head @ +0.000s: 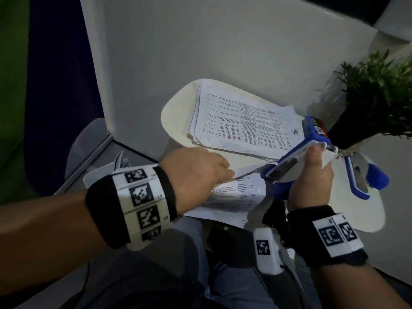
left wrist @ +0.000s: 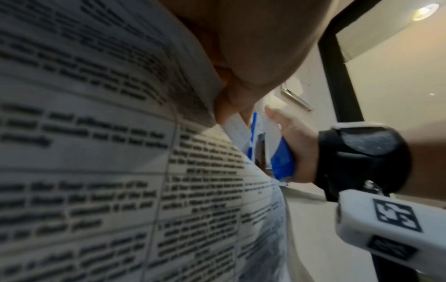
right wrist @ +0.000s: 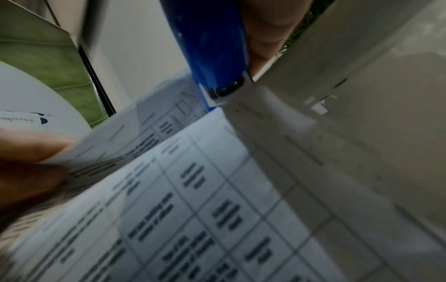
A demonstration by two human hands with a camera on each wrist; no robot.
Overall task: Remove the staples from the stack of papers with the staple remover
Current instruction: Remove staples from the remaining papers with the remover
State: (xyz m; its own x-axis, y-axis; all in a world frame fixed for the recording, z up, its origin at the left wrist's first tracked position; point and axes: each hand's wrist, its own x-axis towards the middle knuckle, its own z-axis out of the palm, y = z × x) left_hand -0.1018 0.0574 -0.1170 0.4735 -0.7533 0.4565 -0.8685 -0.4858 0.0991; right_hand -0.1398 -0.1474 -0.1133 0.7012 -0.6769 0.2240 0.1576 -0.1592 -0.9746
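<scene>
My left hand (head: 200, 172) pinches a stapled set of printed papers (head: 234, 192) at the table's near edge, lifting its top sheets. In the left wrist view the printed page (left wrist: 96, 152) fills the frame, with my fingers (left wrist: 231, 99) curled over its edge. My right hand (head: 312, 175) grips a blue and white staple remover (head: 289, 161), whose tip touches the set's right corner. Seen from the right wrist, the blue remover (right wrist: 212, 47) meets the corner of the papers (right wrist: 193, 200). No staple is visible.
A larger stack of printed papers (head: 240, 121) lies on the round white table (head: 176, 117) behind my hands. A blue stapler (head: 367, 179) lies open at the right. A potted plant (head: 379, 97) stands at the far right. White partition walls enclose the table.
</scene>
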